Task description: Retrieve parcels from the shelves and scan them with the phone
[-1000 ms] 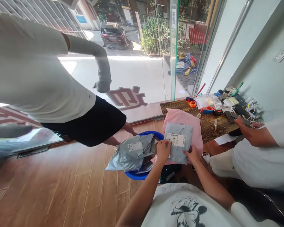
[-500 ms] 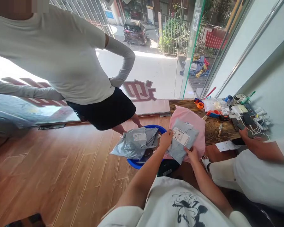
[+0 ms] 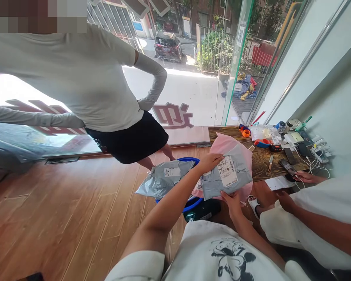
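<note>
A grey plastic mailer parcel [image 3: 242, 168] with a white shipping label [image 3: 228, 171] is held between my two hands. My left hand [image 3: 211, 162] grips its upper left edge, fingers closed on it. At the lower edge, my right hand [image 3: 231, 202] pinches the parcel with thumb on top. Behind it rests a larger pink mailer bag [image 3: 222, 141], partly covered. To the left, another grey parcel [image 3: 163, 181] with a label lies over a blue basket [image 3: 193, 203], whose contents are mostly hidden.
A wooden table [image 3: 259, 166] at the right bears a knife [image 3: 270, 163], tape, chargers and cables. A seated person's hand holds a phone [image 3: 287, 166] there. Another person [image 3: 105, 89] in white stands at the left before the glass. A dark green package [image 3: 203, 210] sits below the basket.
The parcel has turned so that its label stands more upright, and my left hand has shifted right along its edge. The seated person's phone has come into clearer view.
</note>
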Demonstrator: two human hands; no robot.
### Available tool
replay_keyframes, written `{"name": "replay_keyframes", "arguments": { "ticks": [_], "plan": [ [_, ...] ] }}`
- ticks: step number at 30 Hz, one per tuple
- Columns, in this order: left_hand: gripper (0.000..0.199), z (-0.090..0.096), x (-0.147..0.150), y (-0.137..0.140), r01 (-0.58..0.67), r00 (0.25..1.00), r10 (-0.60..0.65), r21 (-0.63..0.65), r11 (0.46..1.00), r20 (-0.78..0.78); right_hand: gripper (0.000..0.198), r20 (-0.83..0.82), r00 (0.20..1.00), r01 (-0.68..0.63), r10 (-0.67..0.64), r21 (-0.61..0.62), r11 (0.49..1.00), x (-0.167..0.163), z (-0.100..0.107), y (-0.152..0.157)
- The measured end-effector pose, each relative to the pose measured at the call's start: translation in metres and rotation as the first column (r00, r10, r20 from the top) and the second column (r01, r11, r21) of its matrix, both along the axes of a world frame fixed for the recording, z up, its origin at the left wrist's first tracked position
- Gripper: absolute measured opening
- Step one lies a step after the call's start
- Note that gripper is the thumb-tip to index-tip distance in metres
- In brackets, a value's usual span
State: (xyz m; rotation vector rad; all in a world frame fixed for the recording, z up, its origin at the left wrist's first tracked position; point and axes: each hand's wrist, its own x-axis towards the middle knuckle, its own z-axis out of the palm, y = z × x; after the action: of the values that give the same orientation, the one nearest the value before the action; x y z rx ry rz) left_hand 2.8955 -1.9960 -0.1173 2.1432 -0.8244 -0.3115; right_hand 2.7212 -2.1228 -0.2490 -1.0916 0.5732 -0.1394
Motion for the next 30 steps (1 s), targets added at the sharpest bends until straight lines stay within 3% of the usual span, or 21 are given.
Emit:
{"name": "replay_keyframes", "arguments": {
  "ticks": [30],
  "plan": [
    [0.045,-0.003,0.002,0.0,0.032,0.999,-0.032,-0.045,0.998,0.003,0.058,0.01,0.999,0.047,-0.047,0.035,0.998,-0.006,0.013,0.003]
  ]
}}
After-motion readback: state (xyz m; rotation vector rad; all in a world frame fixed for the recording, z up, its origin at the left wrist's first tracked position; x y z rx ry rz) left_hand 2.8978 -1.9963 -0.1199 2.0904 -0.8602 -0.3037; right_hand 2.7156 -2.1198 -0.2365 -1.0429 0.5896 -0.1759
